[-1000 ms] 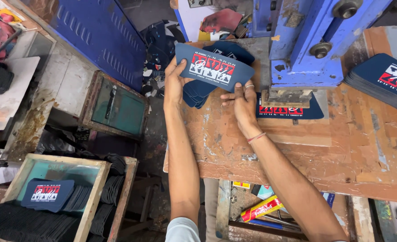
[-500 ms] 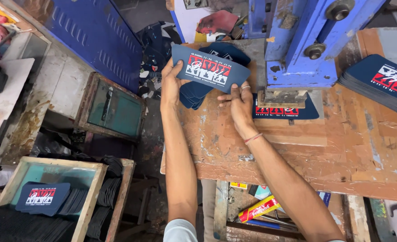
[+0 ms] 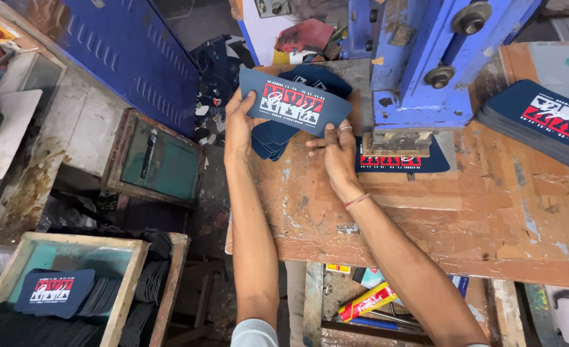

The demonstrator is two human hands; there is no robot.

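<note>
Big worn wooden table [image 3: 503,218] fills the right half, paint-stained and scuffed. On its back edge stands a blue press machine [image 3: 426,58], w/ its metal foot set down on a navy printed piece [image 3: 426,164] lying flat on the table. At left, a blue metal panel [image 3: 124,58] leans along a grimy floor, & below it a wooden-framed screen [image 3: 156,160] w/ green mesh lies flat. Bottom left: a wooden box [image 3: 127,289] holding stacks of dark pieces, one navy printed piece [image 3: 54,292] on top, print up. Far right on the table, a fanned stack of navy printed pieces [image 3: 541,122], red & white print showing. Both arms reach up from the bottom edge to the table's back left corner. Left hand [image 3: 238,125] grips the left end of a navy printed card [image 3: 295,103], fingers curled behind it, thumb on front; card is raised, tilted, print toward the camera. Right hand [image 3: 337,151] is at the card's lower right edge, fingers bent & narrow, tips touching it; ring on one finger, thread band at the wrist. Under the card, a small pile of dark blue pieces [image 3: 275,136] on the table. Below the table, a red-yellow tube [image 3: 367,302].
</note>
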